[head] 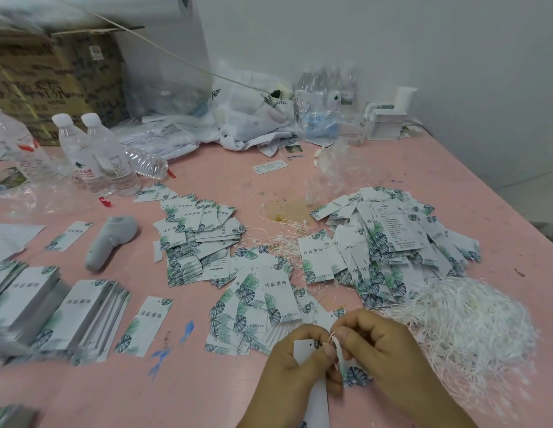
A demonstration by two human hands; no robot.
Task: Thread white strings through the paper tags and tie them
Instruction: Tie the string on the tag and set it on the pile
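Both hands work low and right of centre in the frame. The left hand (295, 362) curls round a paper tag (304, 350); the right hand (381, 344) pinches a white string (333, 338) at the tag's top. Right of them lies a heap of strings (473, 329). Three upright water bottles (80, 149) stand at the upper left of the pink tabletop (207, 390).
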